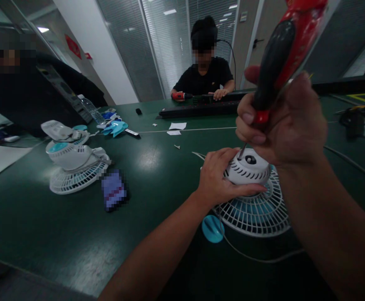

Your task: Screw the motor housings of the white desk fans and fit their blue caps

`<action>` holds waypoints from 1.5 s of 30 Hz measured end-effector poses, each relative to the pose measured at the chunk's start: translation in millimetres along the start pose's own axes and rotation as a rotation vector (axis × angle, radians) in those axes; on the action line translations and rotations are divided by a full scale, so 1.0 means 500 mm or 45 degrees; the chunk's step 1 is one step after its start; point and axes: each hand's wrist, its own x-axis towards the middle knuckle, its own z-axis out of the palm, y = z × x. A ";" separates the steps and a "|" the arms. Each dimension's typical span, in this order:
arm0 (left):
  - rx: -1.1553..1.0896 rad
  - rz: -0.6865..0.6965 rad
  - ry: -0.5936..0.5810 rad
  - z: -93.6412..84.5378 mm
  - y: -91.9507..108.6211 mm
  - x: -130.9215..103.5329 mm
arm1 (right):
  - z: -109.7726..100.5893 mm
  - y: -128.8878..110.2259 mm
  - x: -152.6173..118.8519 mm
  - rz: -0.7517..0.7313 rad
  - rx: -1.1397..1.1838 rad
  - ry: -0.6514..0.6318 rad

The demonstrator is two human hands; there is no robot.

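Note:
A red and black power screwdriver (278, 62) is held upright in my right hand (292, 113), its fingers wrapped round the tool's lower end. Its thin bit points down at a hole in the white motor housing (248, 171) of a fan. My left hand (216, 175) grips that housing from the left side, thumb along its near edge. Under the housing, the fan's white grille (257, 217) lies on the green table with light blue blades inside. A round blue cap (213, 228) sits beside the grille, with a thin cable running past it.
Two more white fans (79, 167) and a phone (114, 190) stand to the left. Behind are blue parts (115, 127), a bottle (90, 108), paper scraps (178, 126) and a long black bar (198, 110). Across the table a person's hand rests near another red tool (180, 96).

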 end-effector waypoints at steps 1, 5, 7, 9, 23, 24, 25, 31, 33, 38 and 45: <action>0.007 -0.016 -0.014 0.001 -0.001 -0.001 | 0.000 0.000 0.002 0.008 -0.002 -0.002; 0.036 -0.046 -0.042 0.002 0.000 0.001 | -0.001 0.007 0.005 0.018 0.052 0.007; 0.053 -0.014 -0.003 0.001 0.002 0.005 | -0.002 0.010 0.003 0.006 0.091 0.031; 0.058 0.007 0.020 -0.001 0.005 0.009 | -0.003 0.011 0.000 -0.011 0.103 0.037; 0.000 -0.006 0.003 -0.002 0.004 0.006 | -0.009 0.000 -0.003 -0.061 0.080 -0.095; 0.002 -0.004 0.005 -0.002 0.003 0.005 | -0.008 0.000 -0.002 -0.052 0.093 -0.106; 0.003 0.004 0.010 -0.001 0.002 0.004 | -0.007 0.000 -0.001 -0.040 0.098 -0.119; 0.025 0.011 -0.022 0.002 -0.004 0.000 | -0.004 0.003 -0.007 0.041 0.201 -0.121; 0.057 0.006 -0.018 0.002 -0.005 -0.001 | -0.005 0.005 -0.009 0.034 0.231 -0.118; 0.023 0.007 -0.026 0.000 -0.003 0.001 | -0.011 0.009 -0.013 -0.015 0.166 -0.136; 0.011 0.009 0.015 -0.003 0.004 0.007 | -0.010 -0.002 -0.017 -0.046 0.014 -0.215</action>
